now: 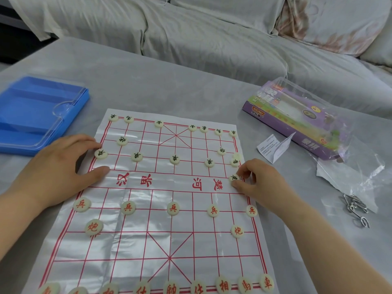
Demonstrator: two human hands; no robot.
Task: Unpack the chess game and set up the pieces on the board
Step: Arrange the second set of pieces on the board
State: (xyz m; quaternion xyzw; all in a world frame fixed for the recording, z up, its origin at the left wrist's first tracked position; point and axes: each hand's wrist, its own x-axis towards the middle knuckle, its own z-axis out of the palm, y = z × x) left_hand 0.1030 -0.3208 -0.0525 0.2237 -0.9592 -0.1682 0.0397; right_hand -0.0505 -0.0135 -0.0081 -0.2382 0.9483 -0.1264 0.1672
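A thin plastic chess board [152,240] with red lines lies on the grey bed sheet. Red-lettered round pieces stand on the near half, among them a soldier [173,208] and a cannon [93,227]. Black-lettered pieces fill the far half. My left hand [55,166] lies flat on the board's left edge, its fingertips touching a black soldier [101,154]. My right hand [261,181] pinches a black-lettered piece [233,177] at the board's right edge, near the river line. Two more black pieces [235,162] sit just beyond it.
A blue piece tray with a clear lid [38,115] sits at the left. The purple game box [297,119] in torn wrap lies at the right, beside a folded leaflet [273,147], loose plastic film [347,175] and a metal chain [356,209]. Pillows lie beyond.
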